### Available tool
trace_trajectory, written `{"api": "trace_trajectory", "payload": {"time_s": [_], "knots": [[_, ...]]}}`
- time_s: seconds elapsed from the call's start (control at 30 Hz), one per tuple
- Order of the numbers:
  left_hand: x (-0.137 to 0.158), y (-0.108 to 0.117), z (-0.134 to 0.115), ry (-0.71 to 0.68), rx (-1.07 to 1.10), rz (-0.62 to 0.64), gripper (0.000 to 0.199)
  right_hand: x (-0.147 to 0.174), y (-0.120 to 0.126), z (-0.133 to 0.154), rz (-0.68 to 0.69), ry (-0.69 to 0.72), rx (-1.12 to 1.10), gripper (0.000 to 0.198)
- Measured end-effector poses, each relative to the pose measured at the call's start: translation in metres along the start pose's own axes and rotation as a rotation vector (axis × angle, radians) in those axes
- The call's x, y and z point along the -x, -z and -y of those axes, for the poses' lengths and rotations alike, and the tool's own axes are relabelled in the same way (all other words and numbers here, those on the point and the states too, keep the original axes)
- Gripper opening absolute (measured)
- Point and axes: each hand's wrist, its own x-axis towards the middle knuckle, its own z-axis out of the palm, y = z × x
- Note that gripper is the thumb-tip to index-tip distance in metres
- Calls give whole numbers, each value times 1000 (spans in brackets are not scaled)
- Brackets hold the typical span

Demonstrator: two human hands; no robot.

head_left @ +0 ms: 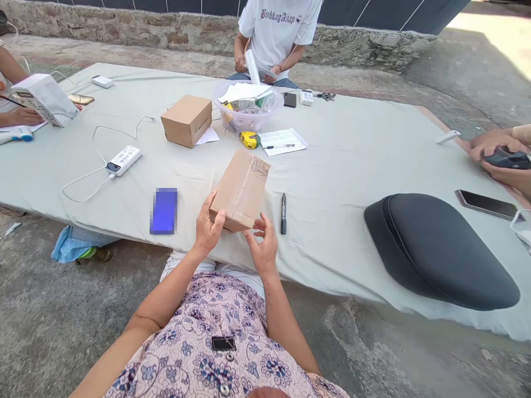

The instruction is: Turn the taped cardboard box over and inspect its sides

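A taped brown cardboard box [243, 188] is tilted up off the grey sheet [352, 166] near its front edge. My left hand [207, 226] grips the box's near left corner, thumb on top. My right hand [262, 246] is just under the box's near right corner with fingers spread, fingertips touching or almost touching it. A black marker [283, 213] lies on the sheet just right of my right hand.
A second cardboard box [186, 119], a clear plastic bowl of papers [248, 105], a yellow tape measure [250, 140] and a form with a pen [282, 141] lie beyond. A power bank with cable [123, 160], a blue phone [164, 210], a black cushion [440, 249]. Other people sit at the far, left and right edges.
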Motion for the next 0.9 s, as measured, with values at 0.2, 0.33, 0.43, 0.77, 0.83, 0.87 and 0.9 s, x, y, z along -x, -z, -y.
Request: {"api": "trace_trajectory", "payload": {"time_s": [0.2,0.33,0.43,0.77,0.83,0.87,0.9], "knots": [[6,4,2,42,37,-3,51,9,-20,-17,244,20,243,40],[13,3,-3,8,31,-10,54,12,-23,-15,211,-10,202,35],[18,1,-7,-38,56,-11,55,13,-17,-10,160,-80,90,36],[11,0,6,187,328,-124,54,2,11,3,76,-148,-90,40],[10,-2,10,281,391,-108,52,0,16,5,8,-67,-61,37],[10,-3,12,326,415,-92,51,-1,19,7,-22,-31,-46,35],[10,-4,14,365,433,-70,50,-3,21,8,-51,0,-27,32]]}}
